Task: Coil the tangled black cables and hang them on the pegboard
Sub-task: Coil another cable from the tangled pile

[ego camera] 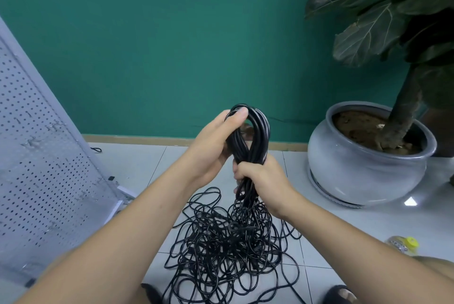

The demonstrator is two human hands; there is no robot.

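Observation:
I hold a coiled bundle of black cable (255,132) upright in front of me. My left hand (216,141) grips its upper loop, thumb pressed on top. My right hand (260,176) is wrapped round the lower part of the bundle. Below it, strands run down into a tangled heap of black cables (228,249) on the tiled floor. A grey pegboard (36,156) with small metal hooks leans at the left.
A large grey pot (363,173) with a broad-leaved plant stands at the right against the green wall. A yellow-capped bottle (405,244) lies on the floor at lower right. A small cable loop (97,149) lies by the skirting. My sandalled feet show at the bottom edge.

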